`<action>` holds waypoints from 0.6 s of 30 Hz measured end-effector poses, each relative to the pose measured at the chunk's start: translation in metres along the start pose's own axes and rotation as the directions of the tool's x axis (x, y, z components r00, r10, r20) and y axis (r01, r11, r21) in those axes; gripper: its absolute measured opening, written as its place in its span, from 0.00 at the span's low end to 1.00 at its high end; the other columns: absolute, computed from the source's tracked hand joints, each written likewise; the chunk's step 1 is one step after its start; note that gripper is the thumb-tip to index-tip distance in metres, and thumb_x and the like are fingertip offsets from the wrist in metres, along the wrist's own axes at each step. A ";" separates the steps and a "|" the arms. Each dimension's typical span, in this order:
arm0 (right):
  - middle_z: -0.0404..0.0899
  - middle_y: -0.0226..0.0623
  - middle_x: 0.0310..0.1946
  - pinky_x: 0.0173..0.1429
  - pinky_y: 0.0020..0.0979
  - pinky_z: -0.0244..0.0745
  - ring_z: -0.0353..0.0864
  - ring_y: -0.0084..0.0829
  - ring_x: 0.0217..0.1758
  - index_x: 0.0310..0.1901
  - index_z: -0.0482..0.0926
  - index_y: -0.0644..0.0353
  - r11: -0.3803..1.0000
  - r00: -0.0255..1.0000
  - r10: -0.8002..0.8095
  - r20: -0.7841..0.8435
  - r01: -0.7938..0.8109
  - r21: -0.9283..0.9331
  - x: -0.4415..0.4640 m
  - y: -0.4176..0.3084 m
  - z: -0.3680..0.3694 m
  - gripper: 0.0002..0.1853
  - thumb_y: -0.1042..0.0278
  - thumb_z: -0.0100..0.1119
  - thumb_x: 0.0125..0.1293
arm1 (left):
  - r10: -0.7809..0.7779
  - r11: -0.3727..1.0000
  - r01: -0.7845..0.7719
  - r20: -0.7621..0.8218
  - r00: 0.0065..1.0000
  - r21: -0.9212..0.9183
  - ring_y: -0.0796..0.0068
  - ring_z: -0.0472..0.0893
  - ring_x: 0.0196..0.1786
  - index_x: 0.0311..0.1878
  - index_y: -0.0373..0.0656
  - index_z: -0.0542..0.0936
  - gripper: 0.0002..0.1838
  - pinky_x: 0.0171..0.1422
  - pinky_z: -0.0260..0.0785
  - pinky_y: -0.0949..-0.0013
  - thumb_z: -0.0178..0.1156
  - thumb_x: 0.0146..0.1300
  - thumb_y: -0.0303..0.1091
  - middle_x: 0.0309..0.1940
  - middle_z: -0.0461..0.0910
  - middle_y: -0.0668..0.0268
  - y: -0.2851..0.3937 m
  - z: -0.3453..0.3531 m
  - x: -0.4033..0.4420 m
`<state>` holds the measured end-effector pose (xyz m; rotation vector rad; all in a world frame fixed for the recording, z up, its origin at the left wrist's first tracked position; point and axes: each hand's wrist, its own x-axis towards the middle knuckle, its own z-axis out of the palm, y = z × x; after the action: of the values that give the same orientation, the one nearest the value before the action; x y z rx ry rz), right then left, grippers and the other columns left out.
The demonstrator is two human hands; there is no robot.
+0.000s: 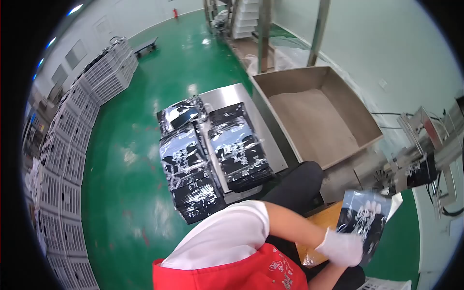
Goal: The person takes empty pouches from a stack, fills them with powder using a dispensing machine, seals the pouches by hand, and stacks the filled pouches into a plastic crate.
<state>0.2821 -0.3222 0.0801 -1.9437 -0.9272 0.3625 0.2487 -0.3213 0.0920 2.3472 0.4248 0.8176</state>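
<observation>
At the lower right, a white-gloved hand [342, 247] of mine lies against a black and grey-blue printed plastic bag [366, 217]; its fingers are hidden. This hand and the other forearm overlap, and my other hand cannot be made out. The bag is tilted over a yellow-orange surface [328, 220]. More black printed bags [237, 150] lie in stacks on a metal table [229, 96] at the centre. A dark phone-like object [185, 117] rests on the left stack.
A large metal bin [333, 79] holding pale powder stands right of the table. Machinery [425, 145] is at the far right. White crates [60, 193] line the left side of the green floor. A flat trolley [146, 46] and a red extinguisher [175, 13] are at the back.
</observation>
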 end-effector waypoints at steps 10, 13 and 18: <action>0.73 0.57 0.59 0.50 0.45 0.72 0.76 0.52 0.57 0.56 0.73 0.67 0.957 0.867 -0.129 -0.481 -0.020 -0.291 -0.027 0.013 0.001 0.34 0.54 0.73 0.51 | 0.719 0.689 -0.626 0.454 0.526 -0.365 0.62 0.83 0.23 0.24 0.40 0.81 0.07 0.24 0.74 0.61 0.60 0.49 0.34 0.19 0.80 0.59 0.007 -0.111 -0.025; 0.72 0.57 0.59 0.50 0.46 0.72 0.75 0.53 0.57 0.56 0.74 0.67 0.929 0.834 -0.233 -0.500 0.038 -0.369 0.017 -0.007 0.001 0.36 0.53 0.74 0.49 | 0.758 0.642 -0.662 0.450 0.472 -0.387 0.60 0.83 0.23 0.26 0.38 0.80 0.06 0.25 0.74 0.61 0.61 0.47 0.31 0.20 0.79 0.57 0.007 -0.117 -0.017; 0.72 0.56 0.59 0.51 0.46 0.71 0.74 0.54 0.58 0.56 0.74 0.66 0.859 0.781 -0.398 -0.481 0.134 -0.493 0.041 -0.020 -0.006 0.38 0.51 0.76 0.47 | 0.742 0.657 -0.581 0.549 0.385 -0.481 0.55 0.84 0.27 0.27 0.37 0.78 0.05 0.27 0.75 0.57 0.59 0.51 0.29 0.24 0.80 0.53 0.006 -0.108 -0.015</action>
<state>0.3043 -0.2901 0.1045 -2.0834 -0.9085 -0.6382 0.1682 -0.2850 0.1564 2.3625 -0.9958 0.1447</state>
